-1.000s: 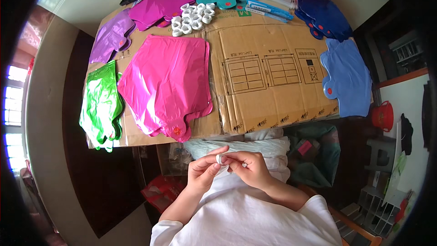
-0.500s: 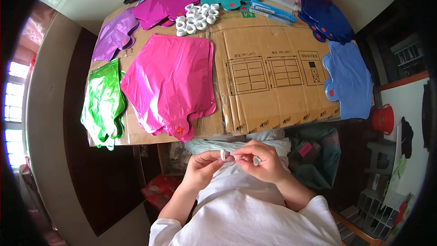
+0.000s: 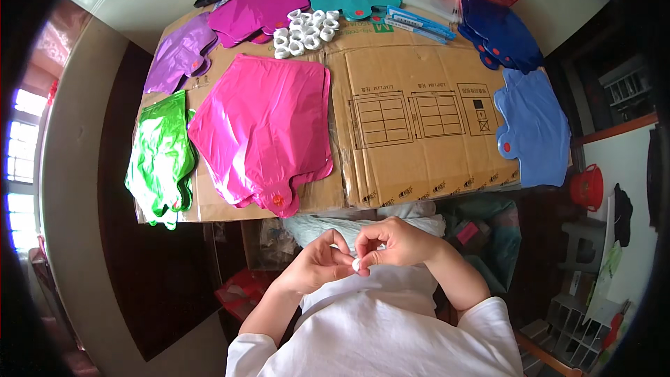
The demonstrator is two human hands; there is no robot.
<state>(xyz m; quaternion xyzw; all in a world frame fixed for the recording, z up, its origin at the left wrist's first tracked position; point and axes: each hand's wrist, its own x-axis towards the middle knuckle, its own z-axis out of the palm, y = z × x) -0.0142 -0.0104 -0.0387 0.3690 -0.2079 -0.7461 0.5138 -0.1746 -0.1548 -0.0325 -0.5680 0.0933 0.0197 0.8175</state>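
Both hands together close to the torso, below the table edge. Left hand (image 3: pixel 317 269) and right hand (image 3: pixel 394 243) fingertips meet on a small white piece (image 3: pixel 356 264), both pinching it; exact shape too small to tell. On the table: flattened cardboard (image 3: pixel 419 126) with a pink foil balloon (image 3: pixel 269 129) lying flat, green balloon (image 3: pixel 162 160) at its left edge, purple balloon (image 3: pixel 178 56) further back, light blue balloon (image 3: pixel 534 129) at right. Pile of white rings (image 3: pixel 303 31) at the far side, well apart from the hands.

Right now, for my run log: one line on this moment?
left hand: pinching small white piece | right hand: pinching same piece | pink foil balloon: flat on cardboard
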